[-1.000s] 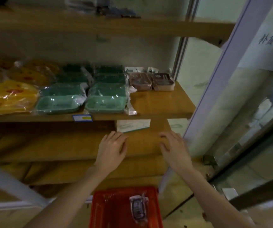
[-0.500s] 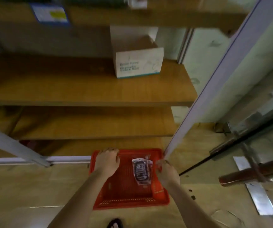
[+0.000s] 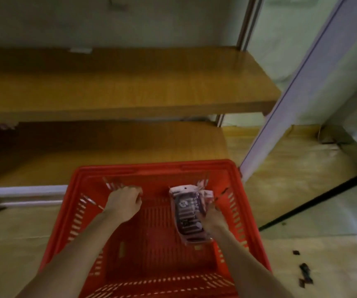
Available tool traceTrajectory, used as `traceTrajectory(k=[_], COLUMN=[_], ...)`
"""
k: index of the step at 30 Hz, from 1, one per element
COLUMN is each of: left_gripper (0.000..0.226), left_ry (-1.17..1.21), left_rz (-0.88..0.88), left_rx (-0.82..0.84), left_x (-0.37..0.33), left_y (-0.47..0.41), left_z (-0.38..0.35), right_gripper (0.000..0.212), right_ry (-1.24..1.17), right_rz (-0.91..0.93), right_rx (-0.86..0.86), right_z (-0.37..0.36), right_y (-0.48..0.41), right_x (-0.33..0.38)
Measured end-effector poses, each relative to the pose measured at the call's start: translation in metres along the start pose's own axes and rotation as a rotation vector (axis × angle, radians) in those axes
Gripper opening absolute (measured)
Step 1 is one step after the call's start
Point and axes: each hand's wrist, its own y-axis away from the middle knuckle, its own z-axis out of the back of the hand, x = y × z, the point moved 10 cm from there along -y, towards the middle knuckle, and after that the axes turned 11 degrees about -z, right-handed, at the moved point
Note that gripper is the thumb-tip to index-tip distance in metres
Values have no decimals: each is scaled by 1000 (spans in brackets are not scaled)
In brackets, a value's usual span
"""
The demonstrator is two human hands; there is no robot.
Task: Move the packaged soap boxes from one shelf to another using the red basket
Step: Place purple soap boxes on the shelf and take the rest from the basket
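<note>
Inside the red basket (image 3: 156, 168), our right hand (image 3: 213, 218) closes its fingers around the packaged soap box (image 3: 187, 214); our left hand (image 3: 123, 203) curls loosely, empty, well left of it.

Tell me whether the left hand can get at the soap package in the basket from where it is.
Probably yes. The left hand is already down inside the red basket, and only bare basket floor lies between it and the soap package.
</note>
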Motion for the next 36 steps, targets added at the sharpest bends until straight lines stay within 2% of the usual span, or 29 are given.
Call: traceTrajectory(k=[3, 7, 11, 16, 19, 21, 23, 27, 29, 31, 36], left_gripper=[26, 26, 24, 24, 32, 41, 41, 35, 39, 33, 27], left_ry=[69, 123, 152, 300, 343, 446, 536, 566, 542, 553, 551], left_rz=[39, 62, 84, 163, 172, 165, 151, 119, 175, 220, 177], left_rx=[-24, -17, 55, 174, 278, 321, 332, 319, 275, 254, 378], left_x=[12, 7, -2, -25, -52, -70, -85, -100, -92, -86, -98], left_y=[-4, 4, 3, -3, -5, -7, -12, -24, -30, -31, -27], left_z=[-28, -46, -64, -101, -121, -136, -150, -173, -185, -197, -215], right_gripper=[58, 38, 48, 27, 20, 15, 18, 16, 15, 14, 13], right_ry=[31, 64, 145, 188, 140, 84, 48, 15, 3, -17, -44], right_rz=[-40, -54, 93, 287, 406, 435, 433, 369, 349, 342, 326], right_rx=[-54, -139, -184, -417, -558, -664, -745, -767, -755, -729, -715], right_z=[-14, -8, 11, 87, 140, 173, 195, 204, 201, 195, 195], right_y=[-24, -26, -6, 57, 96, 117, 134, 143, 142, 143, 149], right_x=[-7, -5, 16, 28, 17, 5, -9, -33, -40, -44, -53])
